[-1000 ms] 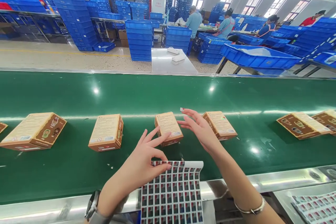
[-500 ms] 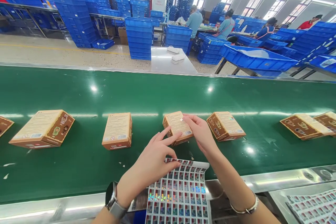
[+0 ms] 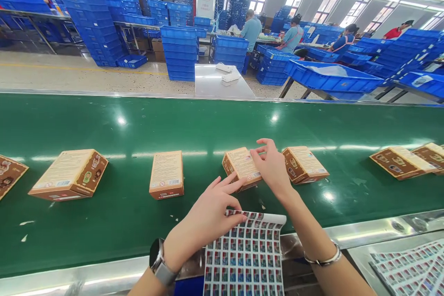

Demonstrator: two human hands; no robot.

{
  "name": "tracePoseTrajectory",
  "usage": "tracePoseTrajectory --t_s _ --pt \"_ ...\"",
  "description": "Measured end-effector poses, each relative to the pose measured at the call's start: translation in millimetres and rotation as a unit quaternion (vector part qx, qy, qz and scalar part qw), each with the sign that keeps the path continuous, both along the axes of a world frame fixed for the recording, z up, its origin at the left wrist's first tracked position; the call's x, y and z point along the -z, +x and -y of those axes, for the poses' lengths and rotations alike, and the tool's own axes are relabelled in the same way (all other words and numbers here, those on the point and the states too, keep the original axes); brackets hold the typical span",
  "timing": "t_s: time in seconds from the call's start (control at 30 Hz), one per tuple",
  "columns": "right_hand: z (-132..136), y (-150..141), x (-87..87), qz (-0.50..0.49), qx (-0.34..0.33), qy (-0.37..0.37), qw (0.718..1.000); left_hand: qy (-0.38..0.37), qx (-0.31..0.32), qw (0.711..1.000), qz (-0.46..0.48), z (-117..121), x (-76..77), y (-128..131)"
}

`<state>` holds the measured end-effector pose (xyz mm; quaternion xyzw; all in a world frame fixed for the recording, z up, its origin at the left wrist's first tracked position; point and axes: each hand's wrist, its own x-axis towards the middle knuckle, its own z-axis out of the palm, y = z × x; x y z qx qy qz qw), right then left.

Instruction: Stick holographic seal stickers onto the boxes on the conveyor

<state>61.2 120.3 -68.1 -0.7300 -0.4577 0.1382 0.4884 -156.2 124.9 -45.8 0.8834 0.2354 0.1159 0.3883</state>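
Observation:
My left hand (image 3: 217,210) pinches the top edge of a sheet of stickers (image 3: 244,254) between thumb and finger, while its outstretched fingers rest on a small brown and cream box (image 3: 242,162). Over that box's right side is my right hand (image 3: 272,162), fingers bent and apart, one fingertip touching the top face near a small shiny sticker. Whether anything is under that fingertip is hidden. A neighbouring box (image 3: 305,164) stands just right of my right hand with a sticker on its top. Another box (image 3: 167,173) lies to the left of my left hand.
The green conveyor belt (image 3: 104,229) runs across the view, carrying more boxes (image 3: 69,173) left and right. More sticker sheets (image 3: 412,266) lie on a metal surface at lower right. Beyond the belt are stacked blue crates (image 3: 178,53), a small table (image 3: 208,83) and several seated or standing people.
The boxes on the left have shifted right along the belt. My right hand's fingers have lifted and spread from their pinch on the box top. My left hand and the sheet moved slightly right.

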Motion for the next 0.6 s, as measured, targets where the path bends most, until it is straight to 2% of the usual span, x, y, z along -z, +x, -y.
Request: tracePoseTrajectory --t_s 0.07,0.13,0.17,0.23,0.3,0.43,0.6 --pt "8.3 -0.8 -10.3 0.028 -0.021 0.007 0.999 -0.052 -0.051 0.997 0.006 3.2 -6.5 -8.7" --pt "25.1 -5.8 -24.4 0.078 -0.09 0.02 0.993 -0.088 -0.109 0.99 -0.009 6.9 -14.8 -19.1" --pt "35.2 -9.6 -31.8 0.12 -0.151 0.027 0.981 -0.093 -0.131 0.987 -0.02 8.5 -18.9 -24.5" --pt "54.4 -18.9 -44.4 0.198 -0.277 0.028 0.94 -0.088 -0.155 0.983 -0.033 10.4 -25.4 -35.1" --pt "67.5 -29.0 -51.7 0.269 -0.344 0.04 0.899 -0.088 -0.169 0.981 -0.034 10.6 -28.9 -43.9" --pt "72.0 -47.2 -51.5 0.368 -0.326 0.095 0.866 -0.091 -0.171 0.981 -0.031 9.4 -30.2 -53.0" --pt "71.5 -59.6 -49.5 0.366 -0.336 0.088 0.863 -0.083 -0.18 0.98 -0.036 10.0 -32.8 -58.0"
